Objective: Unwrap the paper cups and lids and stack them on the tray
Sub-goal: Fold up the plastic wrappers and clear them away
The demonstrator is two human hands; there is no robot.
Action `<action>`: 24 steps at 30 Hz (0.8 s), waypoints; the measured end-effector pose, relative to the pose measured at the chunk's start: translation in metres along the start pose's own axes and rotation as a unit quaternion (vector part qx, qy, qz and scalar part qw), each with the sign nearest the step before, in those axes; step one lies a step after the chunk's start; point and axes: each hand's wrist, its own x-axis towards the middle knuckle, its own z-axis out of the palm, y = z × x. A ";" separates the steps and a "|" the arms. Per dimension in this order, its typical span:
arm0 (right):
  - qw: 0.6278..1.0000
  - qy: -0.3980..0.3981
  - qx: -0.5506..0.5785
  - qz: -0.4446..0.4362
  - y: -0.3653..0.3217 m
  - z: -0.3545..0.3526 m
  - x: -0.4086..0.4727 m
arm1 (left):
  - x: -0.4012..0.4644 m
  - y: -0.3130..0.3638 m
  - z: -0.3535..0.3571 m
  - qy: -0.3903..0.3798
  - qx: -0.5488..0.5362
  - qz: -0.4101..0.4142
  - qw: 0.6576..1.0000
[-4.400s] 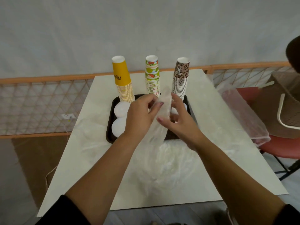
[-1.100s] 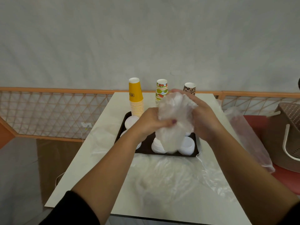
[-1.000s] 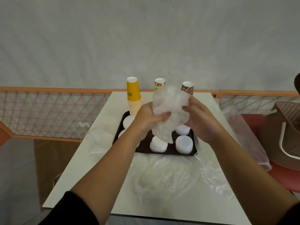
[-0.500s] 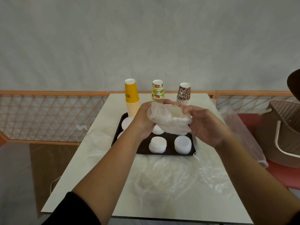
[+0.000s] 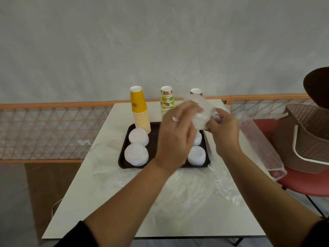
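Head view looks down on a white rectangular table [image 5: 110,175] whose near half carries only loose, crinkled clear wrap [image 5: 188,191]. At twelve o'clock sits the dark, shallow tray [image 5: 122,155]. Along its far edge three tall stacks stand upright: yellow cups [image 5: 139,111], fruit-print cups [image 5: 167,99] and a third stack [image 5: 196,90] mostly hidden. Round white lid stacks [image 5: 136,151] fill the tray's nine o'clock side; more [image 5: 196,155] lie at three o'clock. Above the tray, the left hand [image 5: 175,134] and right hand [image 5: 225,129] both clutch a scrunched plastic wrapper [image 5: 203,114], a rounded bundle with no clear long axis. Another empty sleeve [image 5: 258,141] hangs off the three o'clock edge.
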 end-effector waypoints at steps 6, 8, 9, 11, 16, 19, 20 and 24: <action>0.956 -0.204 0.180 0.106 -0.009 0.002 -0.013 | 0.001 -0.018 0.008 0.002 -0.128 -0.149 0.980; 0.941 -0.243 0.187 0.143 -0.008 0.004 -0.016 | 0.011 -0.023 0.005 -0.024 -0.242 -0.240 0.940; 0.936 -0.253 0.189 0.158 -0.007 0.005 -0.017 | 0.016 -0.022 0.005 -0.033 -0.306 -0.294 0.905; 0.919 -0.284 0.201 0.182 -0.009 0.010 -0.021 | 0.024 -0.020 0.004 -0.042 -0.412 -0.369 0.832; 0.868 -0.339 0.275 0.235 -0.016 0.016 -0.033 | 0.029 -0.022 0.000 -0.024 -0.576 -0.425 0.698; 0.903 -0.258 0.285 0.190 -0.014 0.022 -0.030 | 0.030 -0.025 0.001 0.016 -0.471 -0.428 0.771; 0.927 -0.202 0.265 0.172 -0.012 0.022 -0.027 | 0.027 -0.026 0.000 0.048 -0.366 -0.397 0.840; 0.985 -0.049 0.133 0.101 -0.002 0.016 -0.015 | 0.004 -0.011 -0.006 0.111 0.003 -0.041 0.993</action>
